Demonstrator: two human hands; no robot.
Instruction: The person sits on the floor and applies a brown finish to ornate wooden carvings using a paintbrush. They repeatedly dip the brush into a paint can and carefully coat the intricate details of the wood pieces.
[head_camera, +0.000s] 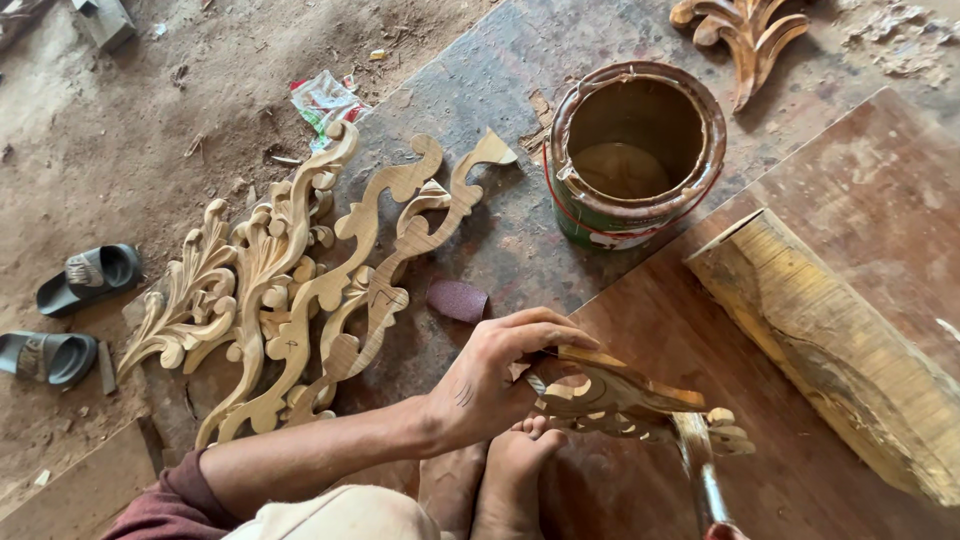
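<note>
My left hand (490, 375) is shut on a carved wooden ornament (620, 400) with leaf-like curls, holding it just above a reddish-brown board (860, 190). A brush (698, 465) with a metal ferrule rises from the bottom edge, and its head rests against the ornament. The brush's lower end runs out of the frame, and my right hand is not visible. My bare foot (510, 470) lies directly under the left hand. An open tin can (635, 150) holding brownish liquid stands on the dark board beyond.
Several unfinished carved scroll pieces (300, 280) lie stacked to the left. A scrap of dark sandpaper (458, 298) sits beside them. A thick wooden block (840, 350) lies at the right. Another carved piece (745, 30) is at the top. Two slippers (90, 275) rest on the dirt floor.
</note>
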